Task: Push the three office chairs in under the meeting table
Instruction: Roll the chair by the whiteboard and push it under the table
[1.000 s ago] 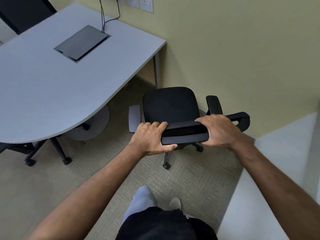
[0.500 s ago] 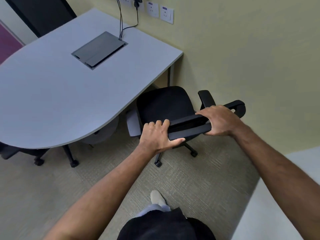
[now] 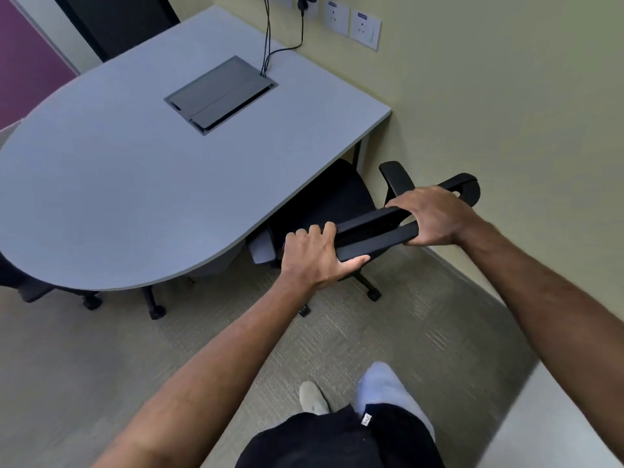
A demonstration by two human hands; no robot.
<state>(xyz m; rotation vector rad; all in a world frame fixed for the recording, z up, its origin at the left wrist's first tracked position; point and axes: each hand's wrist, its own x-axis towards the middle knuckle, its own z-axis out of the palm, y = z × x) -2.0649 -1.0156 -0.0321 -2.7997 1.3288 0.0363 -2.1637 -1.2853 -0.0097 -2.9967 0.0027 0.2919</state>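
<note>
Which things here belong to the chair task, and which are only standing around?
Belong: office chair, held at its backrest top by left hand and right hand; meeting table; second chair under the table.

Only around: cable box, cables, wall sockets.

Showing: one table (image 3: 135, 184), two office chairs (second (image 3: 40, 288) mostly hidden; first (image 3: 331, 197)), two hands gripping (left (image 3: 317, 255), right (image 3: 435, 214)).

Grey carpeted floor (image 3: 422, 332) carried the counter (image 3: 118, 197) and black office chair (image 3: 337, 197); a flush cable box (image 3: 221, 94) sat in the counter's top.
</note>
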